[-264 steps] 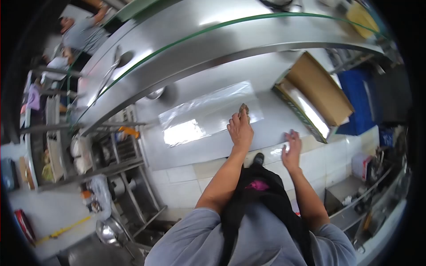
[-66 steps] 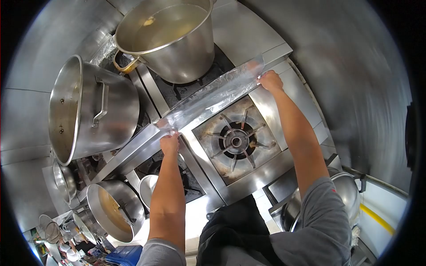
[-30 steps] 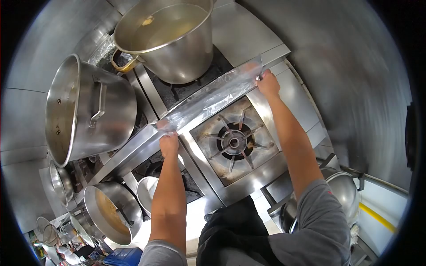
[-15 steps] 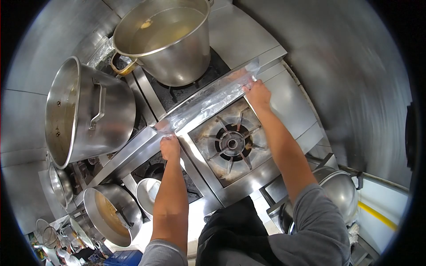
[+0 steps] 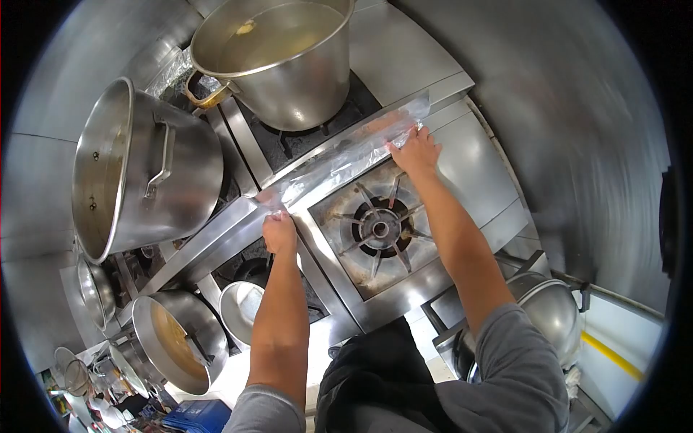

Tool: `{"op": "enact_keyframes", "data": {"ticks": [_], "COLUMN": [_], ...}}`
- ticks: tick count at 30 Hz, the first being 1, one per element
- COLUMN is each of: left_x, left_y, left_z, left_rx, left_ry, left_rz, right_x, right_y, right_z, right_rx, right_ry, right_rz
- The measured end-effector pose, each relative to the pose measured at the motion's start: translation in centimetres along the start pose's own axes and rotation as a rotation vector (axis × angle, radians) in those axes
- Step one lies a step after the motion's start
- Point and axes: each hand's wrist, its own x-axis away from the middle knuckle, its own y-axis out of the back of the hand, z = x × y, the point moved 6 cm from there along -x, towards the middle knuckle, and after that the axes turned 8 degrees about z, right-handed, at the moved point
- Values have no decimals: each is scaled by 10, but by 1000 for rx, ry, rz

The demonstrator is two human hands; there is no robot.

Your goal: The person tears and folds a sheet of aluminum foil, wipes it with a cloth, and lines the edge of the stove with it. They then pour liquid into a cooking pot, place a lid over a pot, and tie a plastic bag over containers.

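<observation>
A long strip of clear plastic film (image 5: 343,162) lies along the raised steel ledge between the rear and front burners. My left hand (image 5: 279,231) is closed on the film's left end, at the ledge's front edge. Near the film's right end, my right hand (image 5: 416,153) rests on its front edge with the fingers spread. Below and between my hands is a gas burner (image 5: 380,229) with nothing on its grate. Behind the ledge stands a large steel pot (image 5: 299,97) holding cloudy liquid.
Another large pot (image 5: 173,180) stands tilted in view at the left. A pan of brown liquid (image 5: 170,339) and a white bowl (image 5: 234,310) are at lower left. A steel wok (image 5: 552,310) sits at lower right, by a yellow hose (image 5: 612,355). A blue crate (image 5: 198,416) is at the bottom.
The view has gone from a worktop with film and a box to the stove. Lately my right hand has slid left from the film's end and spread its fingers; my left hand keeps its hold.
</observation>
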Motion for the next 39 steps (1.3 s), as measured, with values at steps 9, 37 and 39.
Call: {"op": "enact_keyframes", "data": {"ticks": [9, 37, 39], "left_x": [10, 83, 79], "left_y": [3, -63, -57], "left_z": [-7, -97, -89], "left_rx": [-45, -351, -360], "left_ry": [43, -836, -780], "left_rz": [-60, -30, 13], "right_x": [-3, -1, 2], "right_y": [2, -30, -33], "right_z": [14, 15, 20], "right_rx": [12, -134, -92], "right_ry": [-2, 78, 95], "right_rz": [120, -153, -246]}}
